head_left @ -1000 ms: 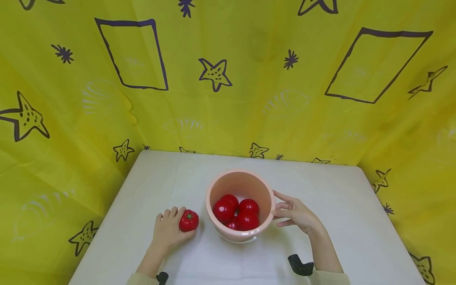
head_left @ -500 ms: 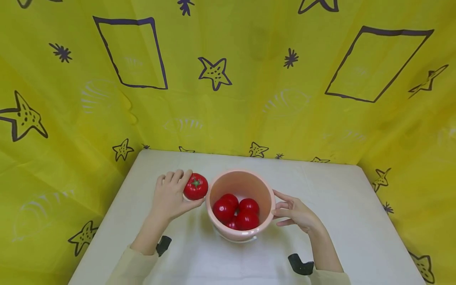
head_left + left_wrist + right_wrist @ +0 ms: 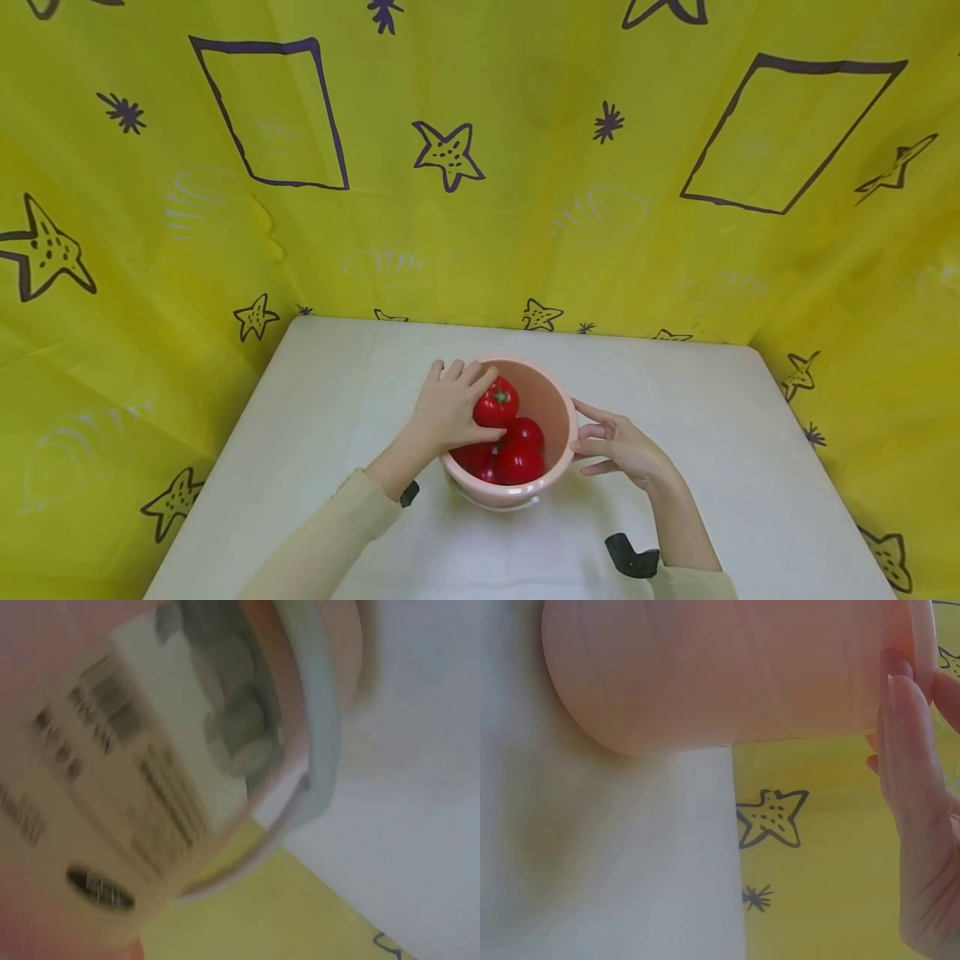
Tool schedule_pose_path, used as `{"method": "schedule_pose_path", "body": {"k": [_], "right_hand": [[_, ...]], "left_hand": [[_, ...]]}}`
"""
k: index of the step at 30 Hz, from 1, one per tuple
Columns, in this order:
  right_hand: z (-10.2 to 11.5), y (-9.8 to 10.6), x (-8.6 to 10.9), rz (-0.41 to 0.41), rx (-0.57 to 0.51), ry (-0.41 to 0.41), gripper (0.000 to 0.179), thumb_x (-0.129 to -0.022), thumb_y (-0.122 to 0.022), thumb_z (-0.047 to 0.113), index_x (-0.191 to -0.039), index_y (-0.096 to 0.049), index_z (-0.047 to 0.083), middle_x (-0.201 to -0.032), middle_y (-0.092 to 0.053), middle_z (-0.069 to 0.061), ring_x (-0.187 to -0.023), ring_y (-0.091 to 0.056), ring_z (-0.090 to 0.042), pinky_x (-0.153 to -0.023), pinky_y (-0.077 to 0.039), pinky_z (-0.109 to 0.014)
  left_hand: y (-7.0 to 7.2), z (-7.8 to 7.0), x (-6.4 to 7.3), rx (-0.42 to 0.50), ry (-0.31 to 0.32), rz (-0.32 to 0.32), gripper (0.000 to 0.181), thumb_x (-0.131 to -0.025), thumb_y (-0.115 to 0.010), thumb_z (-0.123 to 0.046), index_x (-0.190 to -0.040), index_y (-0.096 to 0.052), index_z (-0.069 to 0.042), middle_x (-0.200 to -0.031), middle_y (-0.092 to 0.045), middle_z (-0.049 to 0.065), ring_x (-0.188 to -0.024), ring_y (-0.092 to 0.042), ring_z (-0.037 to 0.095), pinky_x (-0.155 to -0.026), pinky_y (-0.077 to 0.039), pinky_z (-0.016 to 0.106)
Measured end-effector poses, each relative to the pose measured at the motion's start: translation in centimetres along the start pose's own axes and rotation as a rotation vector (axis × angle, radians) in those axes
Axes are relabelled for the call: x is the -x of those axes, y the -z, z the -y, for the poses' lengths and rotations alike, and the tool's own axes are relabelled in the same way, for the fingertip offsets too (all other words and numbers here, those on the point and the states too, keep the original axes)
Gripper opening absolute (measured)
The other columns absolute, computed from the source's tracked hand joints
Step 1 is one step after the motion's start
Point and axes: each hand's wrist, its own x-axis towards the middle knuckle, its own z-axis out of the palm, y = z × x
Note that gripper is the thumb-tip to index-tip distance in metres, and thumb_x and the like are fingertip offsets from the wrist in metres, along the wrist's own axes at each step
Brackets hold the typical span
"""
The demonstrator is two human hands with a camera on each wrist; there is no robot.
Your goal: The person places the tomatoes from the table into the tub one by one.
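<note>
My left hand (image 3: 446, 412) grips a red tomato (image 3: 498, 402) with a green stem. It holds the tomato over the left part of a pink bucket (image 3: 501, 502). Several other red tomatoes (image 3: 521, 461) lie inside, partly hidden by that hand. From the right, my right hand (image 3: 630, 450) touches the bucket's outer side near the rim, its fingers fairly straight. The right wrist view shows the thumb (image 3: 911, 735) against the wall just below the rim. In the blurred left wrist view, the bucket's printed label (image 3: 112, 772) and pale handle (image 3: 319, 712) appear, but no hand.
The bucket stands on a white table (image 3: 645, 392). Yellow curtains (image 3: 525, 217) with starfish drawings rise behind the table and along both sides. Dark wrist mounts (image 3: 632, 557) stick out near both sleeves.
The left hand has lifted the tomato off the table and carried it right, from beside the bucket to over its opening. My right hand has stayed at the rim.
</note>
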Motion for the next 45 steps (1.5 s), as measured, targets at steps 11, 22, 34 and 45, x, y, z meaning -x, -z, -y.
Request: {"method": "schedule_pose_path", "body": {"k": [11,22,34,45], "right_hand": [[0.1,0.0,0.1,0.005,-0.005,-0.005,0.074,-0.083,-0.066,0.011,-0.143,-0.023,0.002,-0.085,-0.065,-0.006,-0.08,-0.068,-0.023,-0.067,-0.056,-0.039],[0.0,-0.1,0.1,0.009,-0.013,-0.008,0.074,-0.083,-0.065,0.01,-0.144,-0.023,0.003,-0.084,-0.065,-0.005,-0.079,-0.068,-0.023,-0.067,-0.056,-0.039],[0.0,0.0,0.2,-0.003,-0.017,-0.014,0.075,-0.083,-0.066,0.011,-0.144,-0.023,0.003,-0.085,-0.065,-0.006,-0.08,-0.067,-0.025,-0.068,-0.055,-0.041],[-0.1,-0.2,0.0,-0.037,0.05,-0.007,0.073,-0.083,-0.067,0.013,-0.143,-0.027,0.004,-0.087,-0.066,-0.009,-0.081,-0.067,-0.027,-0.068,-0.055,-0.042]], "left_hand": [[-1.6,-2.2,-2.5,-0.272,-0.123,0.213,0.081,-0.072,-0.052,-0.072,-0.138,-0.036,-0.028,-0.128,-0.044,-0.002,-0.116,-0.037,0.017,-0.097,-0.035,0.038],[-2.5,-2.6,-2.7,-0.522,-0.134,0.339,0.083,-0.076,-0.044,-0.073,-0.143,-0.024,-0.028,-0.132,-0.038,-0.002,-0.118,-0.033,0.017,-0.094,-0.032,0.032],[-2.6,-2.7,-2.7,-0.499,-0.139,0.347,0.08,-0.079,-0.043,-0.07,-0.143,-0.026,-0.026,-0.138,-0.036,-0.002,-0.12,-0.033,0.018,-0.095,-0.032,0.032],[-1.4,-1.7,-1.7,-0.022,-0.011,0.0,0.07,-0.076,-0.062,-0.055,-0.134,-0.04,-0.021,-0.123,-0.047,0.001,-0.111,-0.041,0.019,-0.093,-0.039,0.038]]}}
